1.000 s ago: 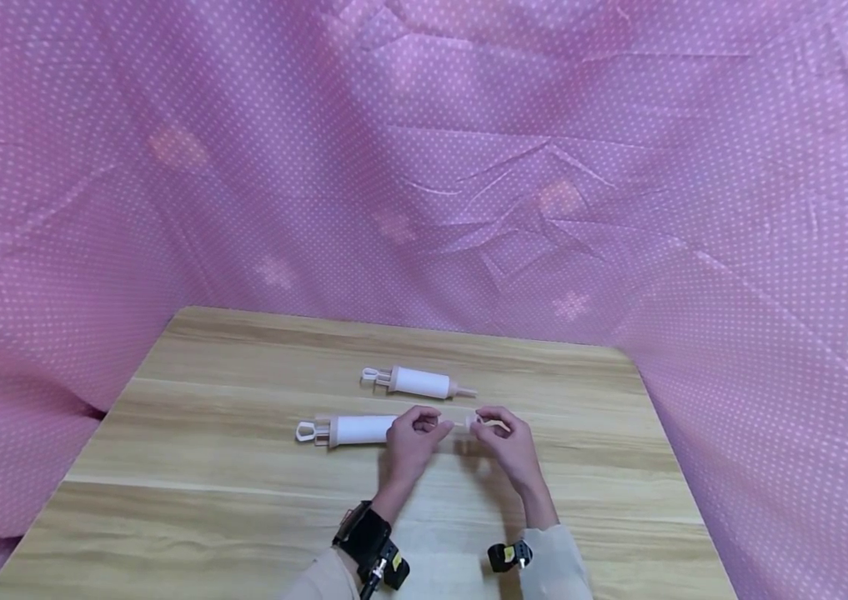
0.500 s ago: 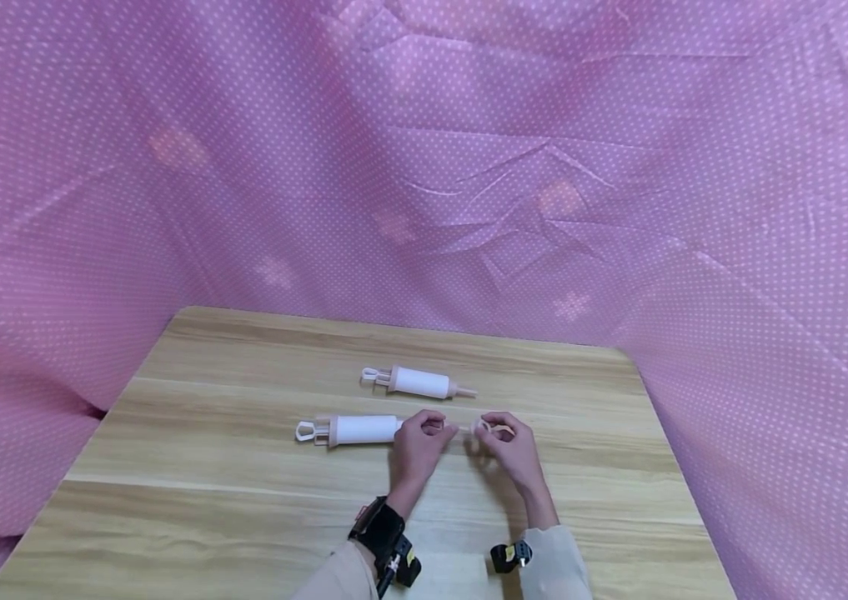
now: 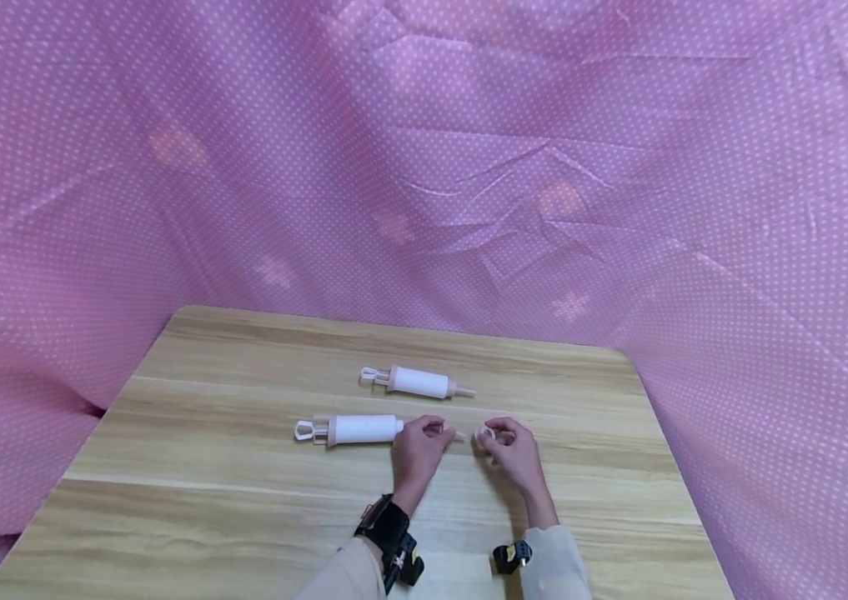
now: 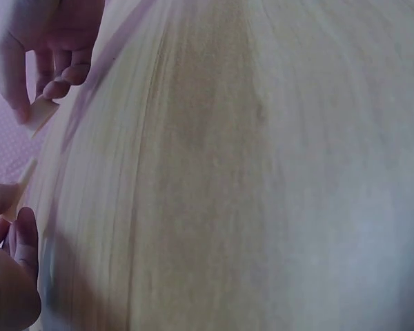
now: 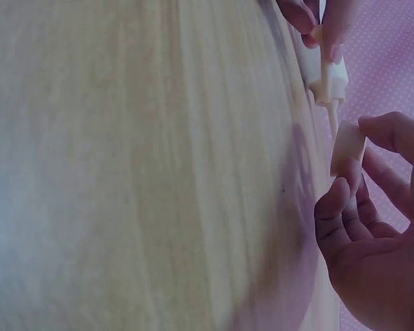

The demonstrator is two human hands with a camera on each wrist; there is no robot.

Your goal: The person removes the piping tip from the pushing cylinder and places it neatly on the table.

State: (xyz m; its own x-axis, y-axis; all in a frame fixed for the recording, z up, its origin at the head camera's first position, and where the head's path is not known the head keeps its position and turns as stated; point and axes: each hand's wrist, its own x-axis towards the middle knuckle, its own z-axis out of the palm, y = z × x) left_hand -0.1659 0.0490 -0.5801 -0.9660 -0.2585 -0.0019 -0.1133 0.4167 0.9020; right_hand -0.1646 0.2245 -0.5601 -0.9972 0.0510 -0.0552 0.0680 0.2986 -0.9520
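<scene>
White far tube (image 3: 421, 382), syringe-shaped: lies by the far edge of the wood-grain surface (image 3: 243, 508), loop handle toward the left edge, thin nozzle toward the right edge. White near tube (image 3: 365, 429), likewise syringe-shaped: lies on the near-edge side of the first, set further toward the left edge, loop handle also facing that edge. Left hand (image 3: 418, 450): just beyond the near tube's right-hand end, finger and thumb pinching a slim pale piece (image 3: 459, 436); whether piece and tube join cannot be told. Right hand (image 3: 515, 454): toward the right edge, fingertips clamped on a cream ring (image 5: 348, 148), apart from the slim piece. Pink dotted cloth (image 3: 408, 167): hangs beyond the far edge.
</scene>
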